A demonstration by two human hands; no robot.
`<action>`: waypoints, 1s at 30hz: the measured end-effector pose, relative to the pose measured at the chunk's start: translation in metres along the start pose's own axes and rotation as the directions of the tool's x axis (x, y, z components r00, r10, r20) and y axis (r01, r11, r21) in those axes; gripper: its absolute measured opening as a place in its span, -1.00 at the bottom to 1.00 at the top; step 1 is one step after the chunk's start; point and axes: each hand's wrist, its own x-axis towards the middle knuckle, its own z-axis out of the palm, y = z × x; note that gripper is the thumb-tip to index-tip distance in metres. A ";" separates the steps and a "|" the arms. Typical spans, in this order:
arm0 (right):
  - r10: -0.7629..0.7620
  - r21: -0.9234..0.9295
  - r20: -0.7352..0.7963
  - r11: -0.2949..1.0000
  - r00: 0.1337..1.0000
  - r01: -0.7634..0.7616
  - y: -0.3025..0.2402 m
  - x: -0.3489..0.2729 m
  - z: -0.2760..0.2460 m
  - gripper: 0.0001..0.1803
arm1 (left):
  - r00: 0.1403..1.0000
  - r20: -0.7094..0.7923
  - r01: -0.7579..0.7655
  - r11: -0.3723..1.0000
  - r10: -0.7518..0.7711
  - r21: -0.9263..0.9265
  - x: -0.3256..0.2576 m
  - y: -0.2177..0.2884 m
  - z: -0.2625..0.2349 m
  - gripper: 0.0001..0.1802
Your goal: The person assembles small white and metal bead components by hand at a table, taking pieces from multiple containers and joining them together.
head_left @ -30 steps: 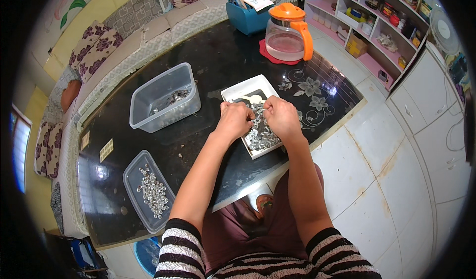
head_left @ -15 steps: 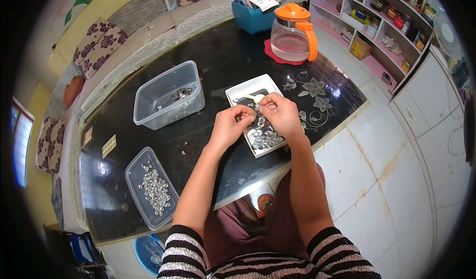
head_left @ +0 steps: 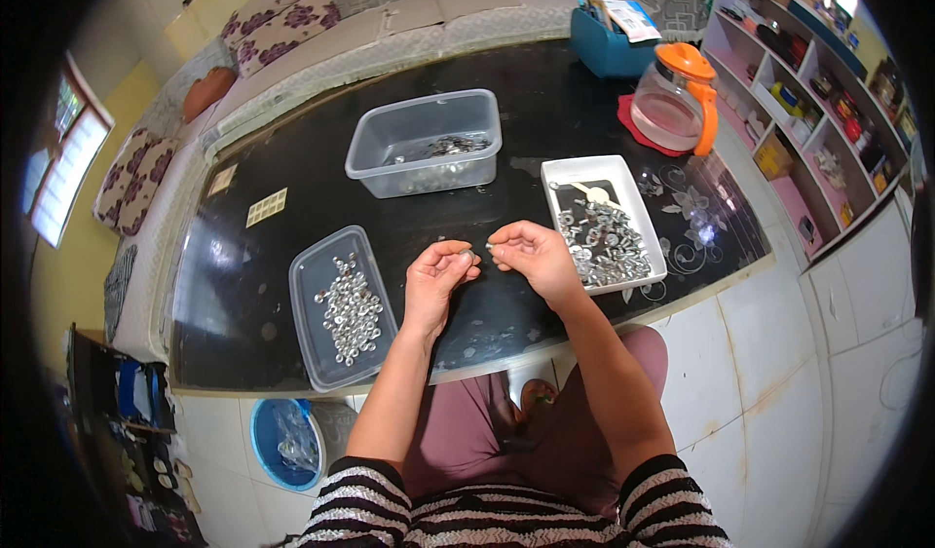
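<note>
Over the dark tabletop, my left hand (head_left: 438, 280) pinches a small round silvery piece (head_left: 474, 255) between thumb and fingers. Facing it, a short gap away, my right hand (head_left: 534, 261) has thumb and fingertips closed on a tiny pale piece (head_left: 490, 246), too small to name. Right of my right hand is a white tray (head_left: 579, 169) holding many shiny silvery and clear bits (head_left: 614, 248) and a pale yellow spoon (head_left: 597, 195). On my left lies a translucent plastic lid (head_left: 309, 304) bearing a pile of round silvery pieces (head_left: 353, 314).
A clear plastic tub (head_left: 424, 180) with darker metallic bits stands behind my hands. At the far right are an orange-lidded jug (head_left: 667, 110) on a red mat and a teal holder (head_left: 606, 49). A blue bin (head_left: 287, 446) sits on the floor left of me.
Both hands have left the white tray and moved left over the bare tabletop, with small pieces in the fingers. The view has swung, so everything sits differently in the picture.
</note>
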 end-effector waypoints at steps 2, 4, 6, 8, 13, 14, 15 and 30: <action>0.042 0.068 0.054 0.997 0.998 -0.046 0.007 -0.001 0.011 -0.86 | 0.999 -0.024 -0.023 1.000 0.023 -0.011 -0.005 0.000 -0.006 -0.82; 0.053 0.101 0.090 0.993 0.995 -0.062 0.011 0.000 0.021 -0.85 | 0.999 -0.035 -0.025 0.999 0.024 -0.025 -0.007 -0.002 -0.013 -0.81; 0.085 0.110 0.088 0.989 0.992 -0.095 0.015 0.001 0.029 -0.84 | 0.998 -0.059 -0.022 0.999 0.020 -0.037 -0.011 -0.001 -0.017 -0.79; 0.100 0.086 0.104 0.990 0.990 -0.109 0.016 0.003 0.035 -0.84 | 0.995 -0.093 -0.037 0.999 0.039 0.016 -0.015 0.000 -0.022 -0.76; 0.181 0.120 0.116 0.974 0.977 -0.194 0.027 0.004 0.048 -0.84 | 0.980 -0.119 -0.127 0.962 0.160 0.243 -0.022 0.009 -0.029 -0.77; 0.183 0.151 0.120 0.968 0.976 -0.200 0.028 0.004 0.049 -0.84 | 0.973 -0.126 -0.151 0.949 0.191 0.275 -0.023 0.011 -0.029 -0.78; 0.186 0.173 0.129 0.963 0.974 -0.207 0.028 0.004 0.052 -0.82 | 0.951 -0.109 -0.224 0.884 0.291 0.410 -0.024 0.011 -0.031 -0.79; 0.339 0.510 0.296 0.734 0.893 -0.448 0.040 0.004 0.056 -0.82 | 0.878 0.033 -0.323 0.540 0.477 0.778 -0.041 0.051 -0.068 -0.78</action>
